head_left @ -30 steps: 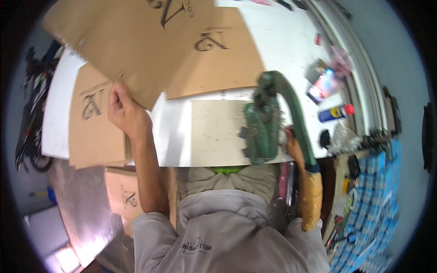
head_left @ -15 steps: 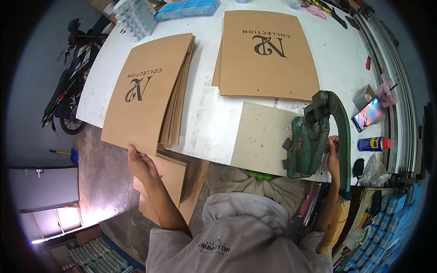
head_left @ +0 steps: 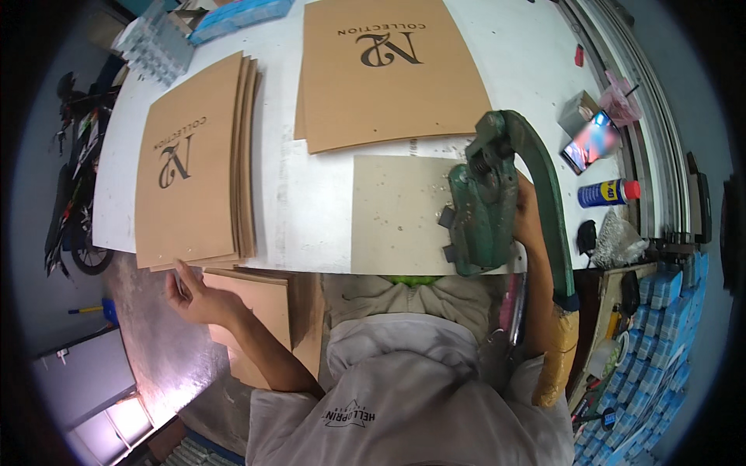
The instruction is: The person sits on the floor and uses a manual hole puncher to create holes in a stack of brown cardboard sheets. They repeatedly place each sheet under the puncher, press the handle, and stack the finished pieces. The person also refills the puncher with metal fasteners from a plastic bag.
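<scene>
At the left of the table lies a stack of brown cardboard folders (head_left: 190,163) with dark print and small holes near the close edge. My left hand (head_left: 194,299) is at that edge, fingers apart, a fingertip touching or just beside it. Further right stands a green lever hole punch (head_left: 486,206) with a long curved arm and a yellow-wrapped handle (head_left: 557,361). My right hand (head_left: 528,206) reaches behind the punch, which hides its fingers. A grey-beige board (head_left: 392,221) lies flat to the punch's left. Beyond it rests another brown folder stack (head_left: 396,85), also with holes along its close edge.
On the white table's right side are a phone (head_left: 590,142), a blue spray can (head_left: 602,193) with red cap, a small grey box (head_left: 577,113) and a clear plastic bag (head_left: 619,239). More cardboard (head_left: 249,299) is stacked below the table edge. Blue-white packs (head_left: 241,19) sit far left.
The top folder in my left hand has come down flat onto the left stack, which is now neater. My left fingers have loosened from its edge. The whole view has shifted.
</scene>
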